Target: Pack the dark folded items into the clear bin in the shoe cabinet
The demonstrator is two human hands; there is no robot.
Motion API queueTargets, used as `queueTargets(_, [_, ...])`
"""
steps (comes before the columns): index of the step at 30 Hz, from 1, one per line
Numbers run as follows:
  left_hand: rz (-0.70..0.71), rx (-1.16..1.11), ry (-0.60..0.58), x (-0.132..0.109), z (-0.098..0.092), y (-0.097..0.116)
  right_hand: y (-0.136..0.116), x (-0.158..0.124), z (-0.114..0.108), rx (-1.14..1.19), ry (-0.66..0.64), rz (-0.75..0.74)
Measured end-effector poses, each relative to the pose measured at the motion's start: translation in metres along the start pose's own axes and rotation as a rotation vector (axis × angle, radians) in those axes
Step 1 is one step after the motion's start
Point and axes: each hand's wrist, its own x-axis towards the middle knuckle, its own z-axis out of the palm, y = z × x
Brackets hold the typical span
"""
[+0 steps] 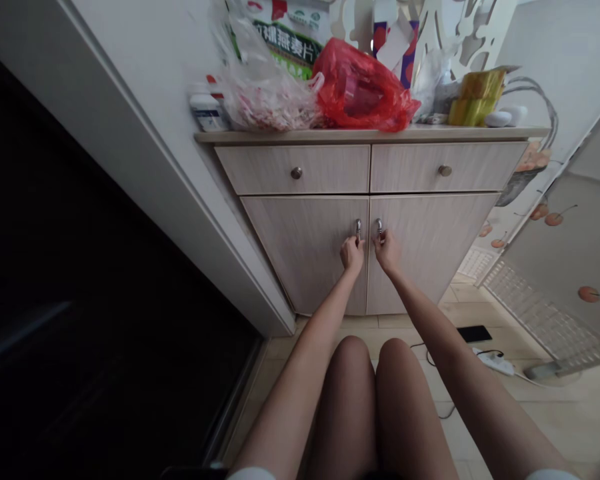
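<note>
A low wood-grain cabinet stands before me with its left door [305, 233] and right door [430, 240] both closed. My left hand [353, 253] is closed around the lower part of the left door's metal handle [358, 225]. On the other side of the centre gap, my right hand [387, 251] grips the right door's metal handle [379, 225] the same way. The upper ends of both handles show above my fingers. Above the doors sit the left drawer [260, 170] and the right drawer [410, 170], each with a round knob, both closed.
On the cabinet top [300, 137] lie a red plastic bag [360, 87], a clear bag [275, 100], a white bottle [207, 110] and yellow tape rolls [475, 100]. A phone [474, 334] and a power strip [494, 362] with cords lie on the floor at right. A dark door [80, 300] fills the left.
</note>
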Motion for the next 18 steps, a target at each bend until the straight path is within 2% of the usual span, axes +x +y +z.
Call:
queueTargets(7, [-0.021,-0.015,-0.023,0.006,0.002,0.003,0.001,0.008,0.002,0.009,-0.025,-0.006])
queueTargets(11, [-0.005,-0.049,-0.036,0.004,0.004,-0.002,0.001,0.010,0.005,-0.009,-0.024,0.040])
queueTargets(14, [-0.004,-0.176,-0.014,0.001,0.007,-0.006,0.000,0.012,0.008,0.049,-0.035,0.096])
queueTargets(18, [-0.050,-0.435,0.035,-0.008,0.008,-0.013,0.000,0.009,0.008,0.300,-0.002,0.126])
